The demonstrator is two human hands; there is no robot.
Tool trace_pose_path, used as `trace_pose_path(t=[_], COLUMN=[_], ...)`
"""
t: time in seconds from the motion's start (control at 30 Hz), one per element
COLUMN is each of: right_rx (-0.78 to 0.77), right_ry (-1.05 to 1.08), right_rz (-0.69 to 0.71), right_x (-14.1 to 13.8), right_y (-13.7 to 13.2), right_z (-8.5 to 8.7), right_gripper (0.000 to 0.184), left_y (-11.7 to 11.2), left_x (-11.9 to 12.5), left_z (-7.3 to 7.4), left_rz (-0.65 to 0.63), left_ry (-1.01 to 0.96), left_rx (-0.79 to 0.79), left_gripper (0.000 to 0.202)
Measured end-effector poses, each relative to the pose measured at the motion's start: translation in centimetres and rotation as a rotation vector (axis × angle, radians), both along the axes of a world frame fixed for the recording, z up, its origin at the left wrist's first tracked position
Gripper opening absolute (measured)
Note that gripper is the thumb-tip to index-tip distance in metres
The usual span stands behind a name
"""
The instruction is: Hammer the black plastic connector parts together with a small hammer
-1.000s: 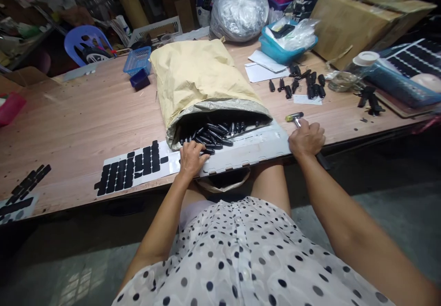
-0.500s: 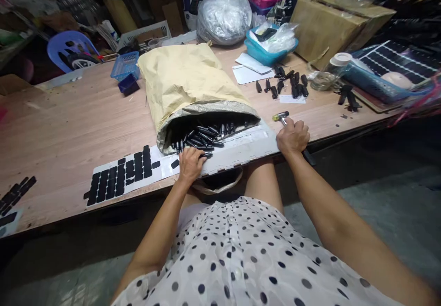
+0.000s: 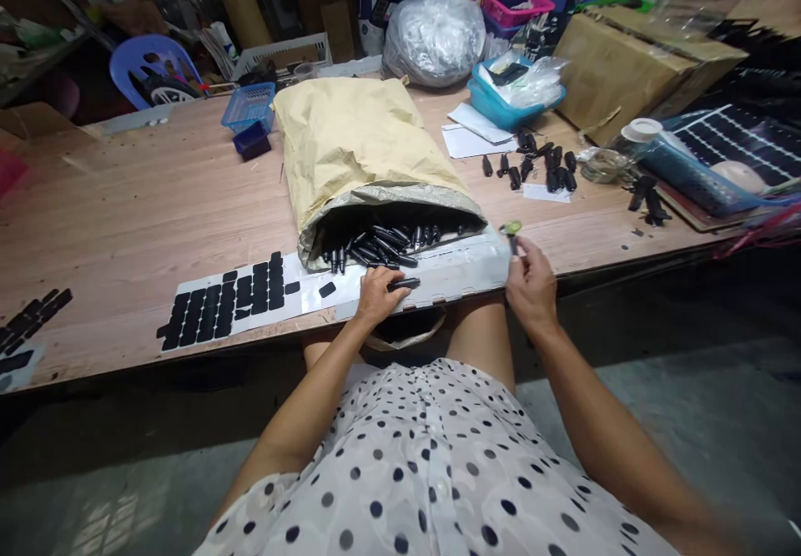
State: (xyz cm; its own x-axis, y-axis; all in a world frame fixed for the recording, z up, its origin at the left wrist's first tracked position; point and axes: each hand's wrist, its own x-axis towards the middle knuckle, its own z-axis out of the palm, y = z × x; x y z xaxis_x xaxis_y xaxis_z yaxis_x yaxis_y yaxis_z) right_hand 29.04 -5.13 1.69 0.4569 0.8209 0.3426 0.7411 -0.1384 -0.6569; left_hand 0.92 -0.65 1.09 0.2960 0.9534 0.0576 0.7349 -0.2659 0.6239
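My left hand (image 3: 376,295) rests at the front edge of the table, fingers closed around a slim black tube (image 3: 404,284) that points right. Just beyond it lies the mouth of a large yellow paper sack (image 3: 363,139), with many similar black tubes (image 3: 381,243) spilling inside it. My right hand (image 3: 531,283) grips a small hammer (image 3: 511,229); its yellowish head sticks up past my fingers, and most of the handle is hidden. Beneath both hands runs a pale flat board (image 3: 460,268) along the table edge.
A white sheet with black stickers (image 3: 206,310) lies to the left. Black parts (image 3: 556,170) are scattered at the right, near a blue basin (image 3: 513,97) and a cardboard box (image 3: 632,72). A clear bag (image 3: 433,38) stands behind the sack. An open bag (image 3: 410,328) hangs below the edge.
My right hand has turned upright and shifted its grip, swinging the hammer head round. My left hand has moved slightly right along the board with the black tube. The whole view has shifted a little.
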Motion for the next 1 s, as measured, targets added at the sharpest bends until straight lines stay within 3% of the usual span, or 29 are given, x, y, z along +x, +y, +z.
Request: trace_pose_path(t=[0.1, 0.2, 0.33, 0.63, 0.93, 1.0], right_rx=[0.027, 0.059, 0.064, 0.014, 0.025, 0.041], right_ry=[0.162, 0.229, 0.221, 0.081, 0.079, 0.061], right_rz=[0.223, 0.357, 0.477, 0.525, 0.488, 0.428], right_x=[-4.5, -8.4, -10.9, -11.5, -10.7, -9.8], right_y=[-2.9, -4.5, -4.9, -4.7, -4.7, -4.2], right_z=[0.2, 0.2, 0.2, -0.2, -0.3, 0.0], right_gripper=[0.043, 0.039, 0.038, 0.043, 0.042, 0.042], left_y=[0.1, 0.1, 0.0, -0.4, -0.3, -0.4], left_x=[-0.4, -0.5, -0.2, 0.4, 0.4, 0.3], left_z=[-0.1, -0.1, -0.1, -0.1, 0.1, 0.1], left_rz=[-0.006, -0.008, -0.001, 0.042, 0.038, 0.032], left_ry=[-0.032, -0.047, -0.056, -0.057, -0.060, -0.058], left_rx=[-0.010, -0.014, -0.024, -0.037, -0.037, -0.034], left_gripper=[0.016, 0.013, 0.012, 0.008, 0.009, 0.008])
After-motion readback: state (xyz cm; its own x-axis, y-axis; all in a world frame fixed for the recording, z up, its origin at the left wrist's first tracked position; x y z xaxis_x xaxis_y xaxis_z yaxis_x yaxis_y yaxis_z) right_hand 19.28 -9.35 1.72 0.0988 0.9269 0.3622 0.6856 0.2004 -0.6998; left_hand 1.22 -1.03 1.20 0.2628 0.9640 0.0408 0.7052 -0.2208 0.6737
